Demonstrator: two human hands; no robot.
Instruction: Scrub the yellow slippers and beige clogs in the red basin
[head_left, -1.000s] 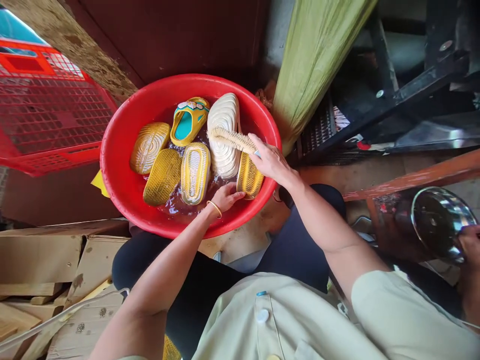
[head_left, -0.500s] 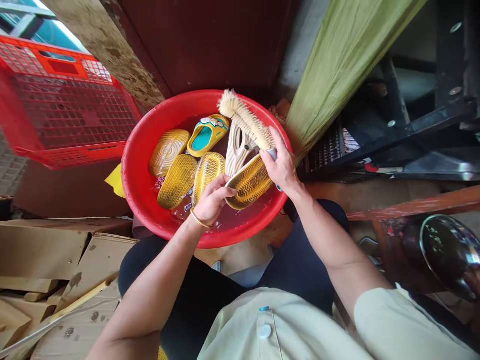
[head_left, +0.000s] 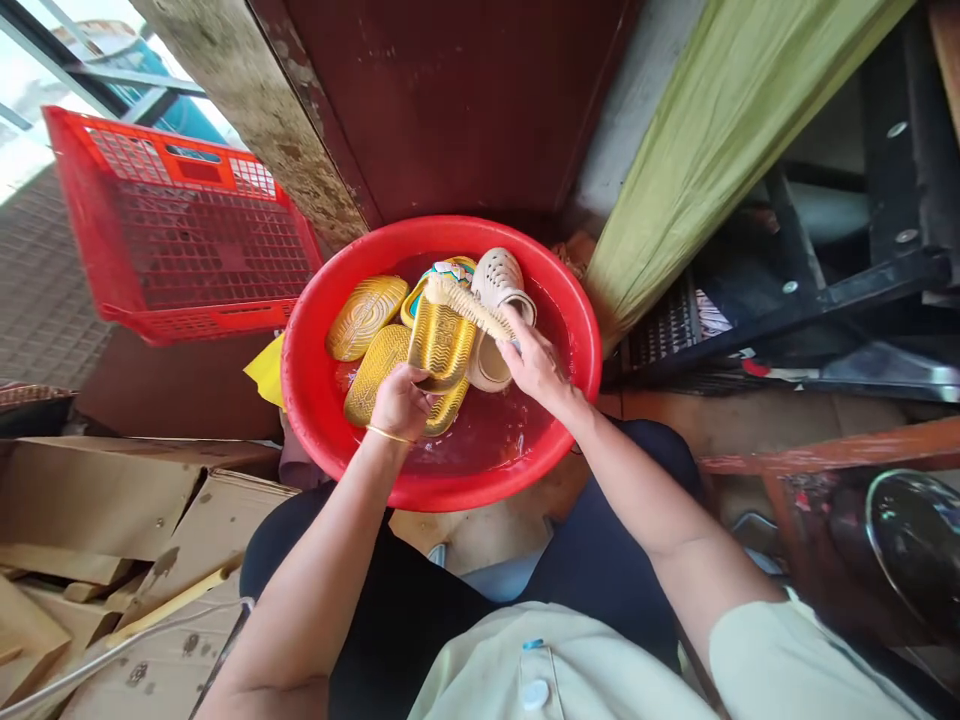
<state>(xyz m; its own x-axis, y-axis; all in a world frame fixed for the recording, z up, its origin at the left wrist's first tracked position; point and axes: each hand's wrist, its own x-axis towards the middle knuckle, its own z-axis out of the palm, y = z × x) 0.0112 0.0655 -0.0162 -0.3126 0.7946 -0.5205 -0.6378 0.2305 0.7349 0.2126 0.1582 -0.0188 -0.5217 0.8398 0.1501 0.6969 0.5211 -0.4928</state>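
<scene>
Holding a yellow sole [head_left: 442,345] and a brush [head_left: 472,310] above a red basin [head_left: 442,495]

One red plastic crate [head_left: 217,320], with gridded walls, stands at the far left. Below it lie creased, stained cardboard boxes [head_left: 97,500]; how many cannot be told. One smooth yellow sheet [head_left: 266,372] pokes out beside the basin, a single glossy oval tub holding water [head_left: 487,445].

Five yellow shoes show, counting the raised one. Leftmost is an upturned shoe with curved ridges [head_left: 366,315]; just below it is an upturned shoe with zigzag tread [head_left: 379,375]. The left hand [head_left: 403,402] has a narrow grip, pinching the lower end of the yellow sole, thumb over the zigzag tread. A partly covered yellow shoe [head_left: 454,408] shows beneath, and a decorated shoe with teal trim [head_left: 461,268] sits behind.

One brush, long and cream-bristled, slants across the yellow sole's upper part; whether the bristles touch it cannot be told. The right hand [head_left: 536,365] has its grip closed around the brush's lower right end. Behind the brush sits one beige clog [head_left: 499,275], rounded and pierced with holes.

Farther right hangs one wrinkled green cloth [head_left: 660,180], then one round, shiny lid [head_left: 919,540] at the edge.
</scene>
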